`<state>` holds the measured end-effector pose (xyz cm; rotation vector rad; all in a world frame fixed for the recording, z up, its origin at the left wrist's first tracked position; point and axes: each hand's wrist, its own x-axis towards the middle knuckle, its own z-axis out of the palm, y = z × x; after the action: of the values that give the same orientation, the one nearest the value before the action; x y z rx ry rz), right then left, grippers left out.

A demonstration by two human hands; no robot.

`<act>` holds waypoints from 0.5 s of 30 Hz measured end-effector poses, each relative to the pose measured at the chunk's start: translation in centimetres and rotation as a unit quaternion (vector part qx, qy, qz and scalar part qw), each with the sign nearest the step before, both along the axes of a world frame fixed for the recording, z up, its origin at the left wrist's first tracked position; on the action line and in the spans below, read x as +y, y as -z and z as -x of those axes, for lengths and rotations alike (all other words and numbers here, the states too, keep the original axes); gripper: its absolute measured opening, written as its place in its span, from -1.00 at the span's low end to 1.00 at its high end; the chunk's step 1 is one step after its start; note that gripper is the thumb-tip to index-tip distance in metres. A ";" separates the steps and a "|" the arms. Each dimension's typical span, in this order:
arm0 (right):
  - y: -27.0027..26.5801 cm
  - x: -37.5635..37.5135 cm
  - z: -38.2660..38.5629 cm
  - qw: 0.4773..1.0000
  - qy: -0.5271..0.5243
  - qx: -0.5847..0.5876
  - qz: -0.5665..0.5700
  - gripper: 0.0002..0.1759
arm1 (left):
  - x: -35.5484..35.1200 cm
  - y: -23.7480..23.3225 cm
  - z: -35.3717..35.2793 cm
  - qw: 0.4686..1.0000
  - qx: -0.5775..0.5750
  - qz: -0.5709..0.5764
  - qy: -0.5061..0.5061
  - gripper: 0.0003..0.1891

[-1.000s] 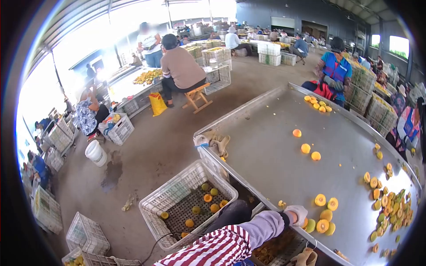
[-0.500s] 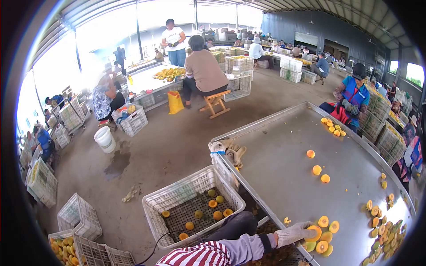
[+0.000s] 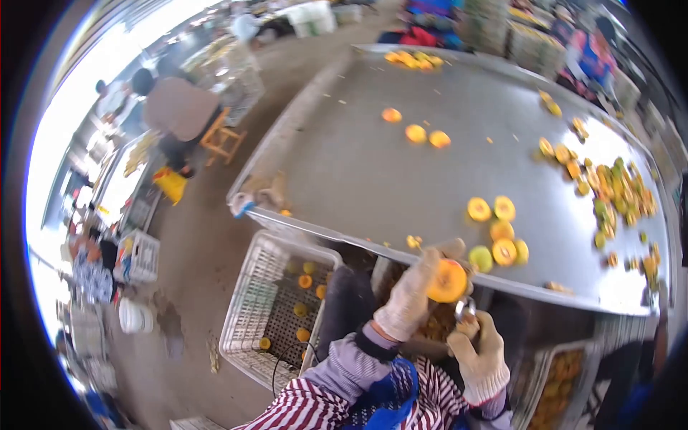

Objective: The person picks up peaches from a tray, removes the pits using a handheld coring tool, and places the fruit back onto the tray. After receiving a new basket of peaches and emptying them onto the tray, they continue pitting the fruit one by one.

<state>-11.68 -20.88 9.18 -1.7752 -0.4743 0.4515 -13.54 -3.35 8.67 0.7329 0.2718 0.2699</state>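
My left hand (image 3: 410, 299), in a pale glove, grips a yellow peach half (image 3: 447, 281) with its cut face turned up, just over the table's near edge. Close below it, my gloved right hand (image 3: 481, 362) is closed around a small pitting tool (image 3: 465, 307) with a shiny curved metal head. The tool's head is right by the peach half. Several more peach halves (image 3: 504, 251) lie cut side up on the metal table (image 3: 344, 165), past my left hand. Under my hands, a container with brown scraps (image 3: 436, 324) is partly hidden.
A white plastic crate (image 3: 240, 315) with a few peach halves stands to my left. Greenish-brown peach pieces (image 3: 616, 190) are heaped on the table's right side. A rag (image 3: 269, 193) hangs at the left corner. One person sits at the far edge, another at the right.
My view has swung down and to the right. My left hand has lifted a peach half from the cluster to over the table edge. My right hand with the tool has come into view.
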 end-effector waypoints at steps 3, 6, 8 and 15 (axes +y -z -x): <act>-2.1 0.1 -0.1 0.996 -0.022 -0.057 0.072 -0.58 | -0.7 -0.2 0.1 1.000 0.015 -0.023 0.013 -0.26; -2.8 0.3 -0.2 0.991 -0.024 -0.108 0.074 -0.58 | -1.1 0.2 0.5 0.997 0.041 -0.067 0.021 -0.24; -2.9 0.4 -0.1 0.991 -0.020 -0.108 0.081 -0.59 | -1.3 -0.3 0.7 0.991 0.070 -0.114 0.022 -0.22; -2.5 0.0 0.2 0.983 -0.018 -0.158 0.093 -0.62 | -2.3 -0.9 1.3 0.967 0.065 -0.244 0.026 -0.24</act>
<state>-11.84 -20.86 11.66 -2.0343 -0.7054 0.2433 -14.84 -5.70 9.59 1.2472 0.3131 0.2423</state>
